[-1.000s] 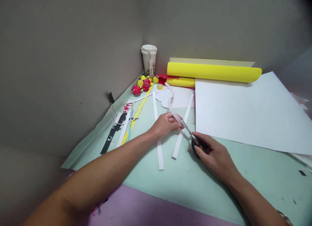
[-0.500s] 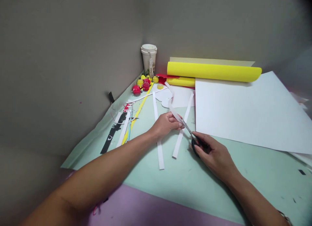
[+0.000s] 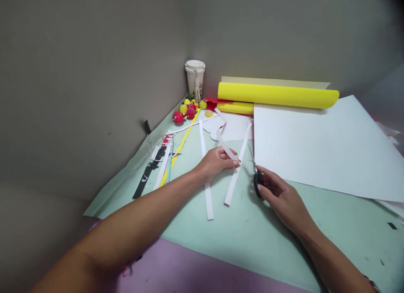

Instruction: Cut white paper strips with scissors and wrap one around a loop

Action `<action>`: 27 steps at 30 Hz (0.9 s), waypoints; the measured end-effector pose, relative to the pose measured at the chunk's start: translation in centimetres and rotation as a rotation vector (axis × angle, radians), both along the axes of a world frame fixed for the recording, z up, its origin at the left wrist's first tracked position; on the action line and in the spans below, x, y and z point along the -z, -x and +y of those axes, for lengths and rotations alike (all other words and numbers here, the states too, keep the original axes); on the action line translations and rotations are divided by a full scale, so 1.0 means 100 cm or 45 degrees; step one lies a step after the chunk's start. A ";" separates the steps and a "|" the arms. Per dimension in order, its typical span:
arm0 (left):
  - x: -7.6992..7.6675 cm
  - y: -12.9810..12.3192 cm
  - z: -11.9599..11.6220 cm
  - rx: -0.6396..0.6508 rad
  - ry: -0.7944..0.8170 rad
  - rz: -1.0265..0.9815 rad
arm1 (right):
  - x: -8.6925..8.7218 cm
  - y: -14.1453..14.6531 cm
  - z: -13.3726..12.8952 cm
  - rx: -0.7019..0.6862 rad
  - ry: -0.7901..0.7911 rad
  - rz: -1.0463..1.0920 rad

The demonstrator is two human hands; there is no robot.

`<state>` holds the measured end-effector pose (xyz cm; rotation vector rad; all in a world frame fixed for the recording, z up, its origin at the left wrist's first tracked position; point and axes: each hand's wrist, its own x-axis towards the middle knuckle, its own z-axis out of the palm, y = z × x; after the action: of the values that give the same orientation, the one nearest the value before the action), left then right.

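Between the thumb and fingers of my left hand (image 3: 218,163) is pinched the end of a narrow white paper strip (image 3: 224,145), which curls up and away. My right hand (image 3: 280,196) grips a pair of scissors (image 3: 259,184) by the black handles; the metal blades point up and away, apart from the strip. On the table below lie two more white strips: one strip (image 3: 206,192) runs under my left wrist, the other strip (image 3: 232,190) slants just right of my left fingers.
A large white sheet (image 3: 315,150) covers the right side, with a yellow corrugated roll (image 3: 277,95) behind it. Back left stand a lidded cup (image 3: 195,78) and several small red and yellow balls (image 3: 179,118). Black, white and yellow scraps (image 3: 145,175) lie left on the green cover (image 3: 268,242).
The scissors have come away from the held strip, moving right and slightly down with my right hand. My left hand stays in nearly the same place with the strip.
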<state>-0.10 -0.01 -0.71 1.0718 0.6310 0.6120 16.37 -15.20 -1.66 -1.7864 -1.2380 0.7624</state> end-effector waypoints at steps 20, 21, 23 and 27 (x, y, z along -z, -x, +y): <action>0.002 -0.001 0.012 -0.131 -0.012 -0.035 | -0.004 0.006 -0.003 -0.084 -0.054 -0.179; 0.002 -0.001 0.012 -0.128 -0.009 -0.033 | -0.004 0.006 -0.003 -0.082 -0.047 -0.181; 0.002 -0.001 0.012 -0.124 -0.002 -0.029 | -0.004 0.005 -0.003 -0.084 -0.041 -0.174; 0.002 -0.001 0.012 -0.128 0.011 -0.021 | -0.003 0.005 -0.002 -0.090 -0.043 -0.146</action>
<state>-0.02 1.15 -0.87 1.0304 0.6755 0.7036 15.87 -15.42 -1.35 -1.7873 -1.3878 0.6826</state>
